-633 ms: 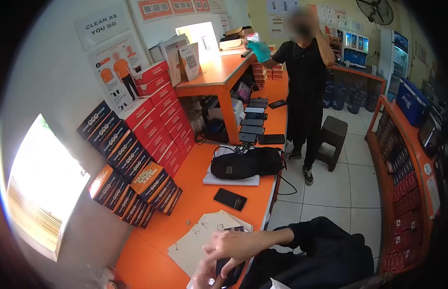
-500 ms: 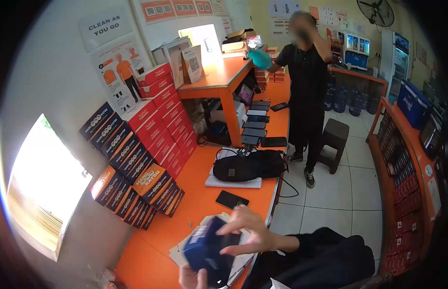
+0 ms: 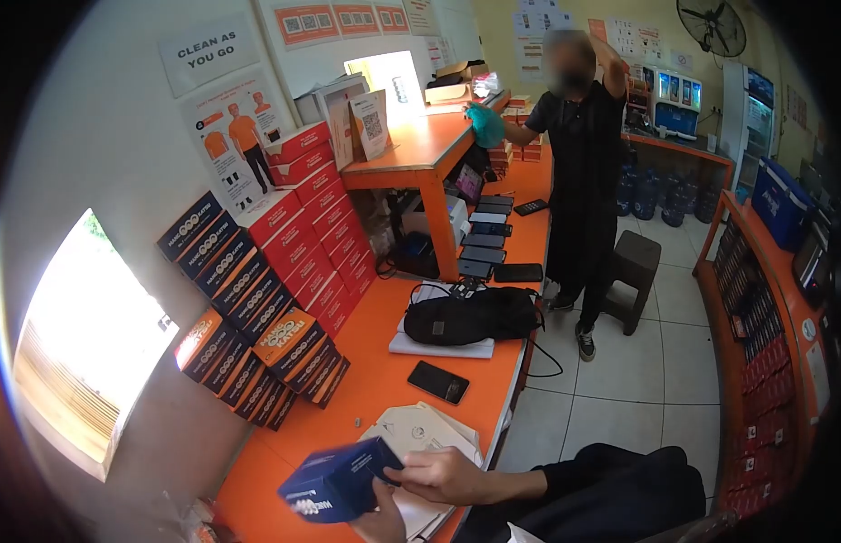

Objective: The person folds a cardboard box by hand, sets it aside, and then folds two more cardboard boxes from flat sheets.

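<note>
A dark blue box (image 3: 334, 478) with white print is tilted above the orange counter (image 3: 375, 380). Wrapped round its underside and near end is my left hand (image 3: 382, 518). The fingers of my right hand (image 3: 443, 475) pinch the box's right end, at its edge. Beneath both hands lie cream flattened cardboard sheets (image 3: 420, 428). A black phone (image 3: 438, 382) rests on the counter just beyond the sheets.
Stacked dark boxes (image 3: 230, 271) and red boxes (image 3: 303, 244) line the wall. A black bag (image 3: 465, 314) sits on papers, with several phones (image 3: 484, 242) behind. A person (image 3: 583, 163) in black stands beyond the counter, near a stool (image 3: 633, 271).
The blue box has turned and moved left, and more of the cardboard sheets shows. My right hand has moved down from over the box to its right end. The view has shifted slightly.
</note>
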The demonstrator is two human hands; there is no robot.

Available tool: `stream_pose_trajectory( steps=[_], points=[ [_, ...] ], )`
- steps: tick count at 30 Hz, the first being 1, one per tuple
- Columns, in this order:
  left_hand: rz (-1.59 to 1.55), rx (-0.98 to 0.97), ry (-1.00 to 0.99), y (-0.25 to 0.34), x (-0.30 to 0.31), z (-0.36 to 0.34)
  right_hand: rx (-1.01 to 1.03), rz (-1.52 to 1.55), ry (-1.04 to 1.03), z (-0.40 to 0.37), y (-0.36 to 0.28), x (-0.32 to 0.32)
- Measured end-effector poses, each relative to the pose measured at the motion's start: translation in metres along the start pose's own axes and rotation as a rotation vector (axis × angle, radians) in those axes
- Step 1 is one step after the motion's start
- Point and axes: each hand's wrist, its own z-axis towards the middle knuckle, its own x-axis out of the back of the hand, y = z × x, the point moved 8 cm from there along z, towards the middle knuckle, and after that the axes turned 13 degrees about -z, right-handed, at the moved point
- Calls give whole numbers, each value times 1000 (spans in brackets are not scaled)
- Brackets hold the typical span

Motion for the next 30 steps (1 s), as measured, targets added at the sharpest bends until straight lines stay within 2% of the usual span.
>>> stream_pose_trajectory(
  steps=[2,3,5,7,8,9,10,11,12,13,14,15,16,17,20,21,22,24,25,27,28,29,30],
  points=[
    [-363,-117,-42,-25,-2,21,130,-2,-188,-3,5,-9],
    [132,-178,-41,56,5,-12,134,32,-205,-2,7,-6],
    [38,-352,-41,51,-7,-17,138,105,-258,-4,8,-5],
    [-117,-481,-80,21,-23,-16,-12,251,-192,-5,19,-6],
    [17,-585,13,37,-19,-23,-84,320,-158,-5,25,-6],
    [150,-684,109,60,-15,-33,-195,442,-284,-10,27,-15],
    [287,-781,203,75,-13,-41,-103,513,-233,-4,23,-7],
    [-388,-292,-61,10,-24,-12,-13,585,-176,6,21,4],
    [-581,-212,-74,12,-24,-10,76,659,-117,17,20,17],
    [-773,-126,-87,17,-27,-10,241,403,0,31,12,43],
    [-964,-33,-98,17,-32,-13,222,382,-146,33,12,34],
    [-947,-19,-170,15,-43,-15,203,359,-293,33,11,23],
    [-909,-71,-270,22,-53,-25,185,336,-440,29,11,11],
    [-742,-190,-389,31,-54,-32,87,356,-641,23,24,-7],
    [-217,-549,-702,47,-52,-56,56,262,-563,31,46,15],
    [-29,-652,-798,50,-49,-67,129,313,-510,32,56,21],
    [-170,-614,-903,57,-31,-68,106,331,-520,31,66,26],
    [-463,-525,-1105,82,10,-61,218,391,-468,35,55,36],
    [-503,-626,-974,90,21,-42,276,444,-497,33,43,32],
    [-429,-696,-908,99,9,-19,384,562,-550,29,13,17],
    [-322,-677,-974,101,-7,-14,373,664,-696,21,0,5],
    [-212,-662,-1041,98,-19,-13,394,724,-758,16,-5,-2],
    [-375,-516,-1134,86,-27,-18,422,777,-812,12,-8,-7]
  ],
)
